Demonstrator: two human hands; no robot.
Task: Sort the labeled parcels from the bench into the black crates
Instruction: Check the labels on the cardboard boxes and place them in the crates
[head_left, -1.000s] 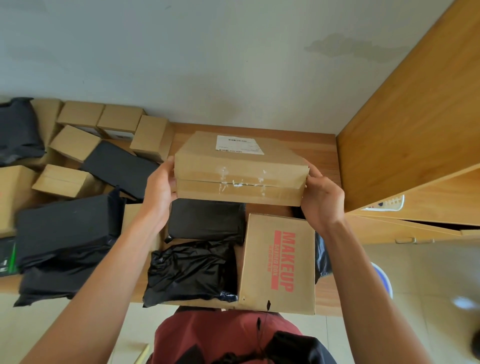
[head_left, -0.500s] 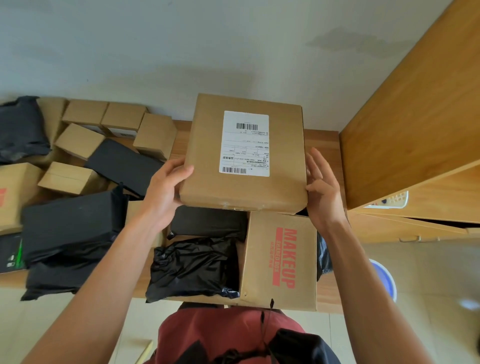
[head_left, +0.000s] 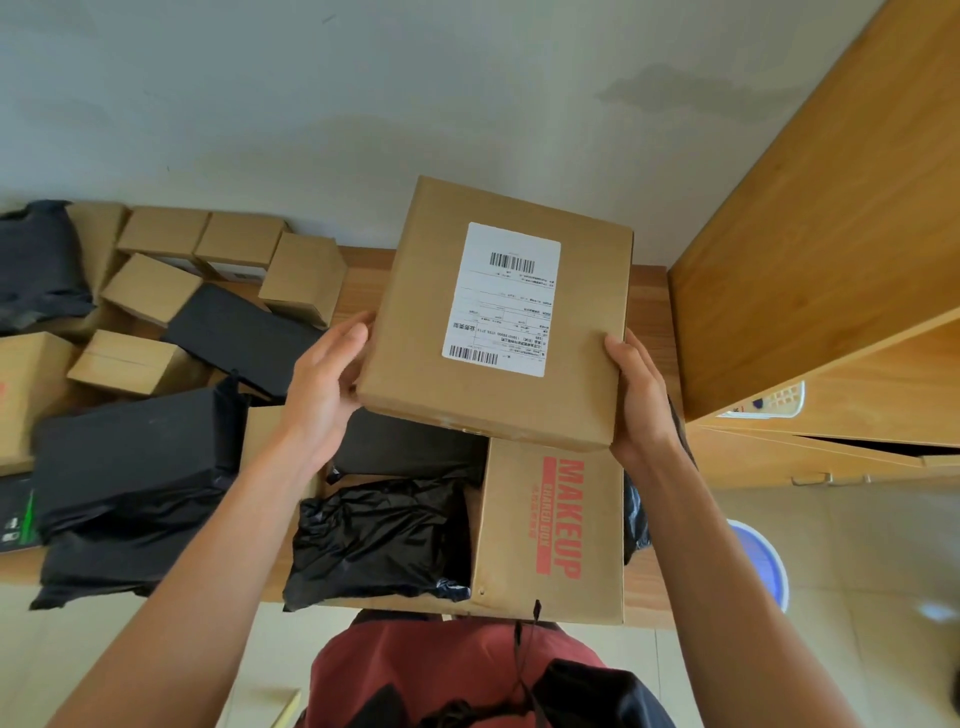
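Note:
I hold a flat brown cardboard parcel (head_left: 415, 332) up above the wooden bench (head_left: 647, 296), its top face tilted toward me. A white shipping label (head_left: 501, 299) with barcodes is stuck on that face. My left hand (head_left: 324, 382) grips the parcel's left edge and my right hand (head_left: 636, 397) presses its right edge. Under it on the bench lie a carton printed MAKEUP (head_left: 553, 525) and a crinkled black bag parcel (head_left: 379, 540). No black crate is in view.
Several small brown boxes (head_left: 228, 244) and black bag parcels (head_left: 130, 467) crowd the bench's left part. A wooden cabinet (head_left: 810, 218) rises on the right, close to the parcel. A blue bucket (head_left: 763, 561) stands on the tiled floor at the right.
The parcel was tipped from lying flat, front edge toward me, to label face toward me, then turned a little clockwise. Both hands shifted along its sides.

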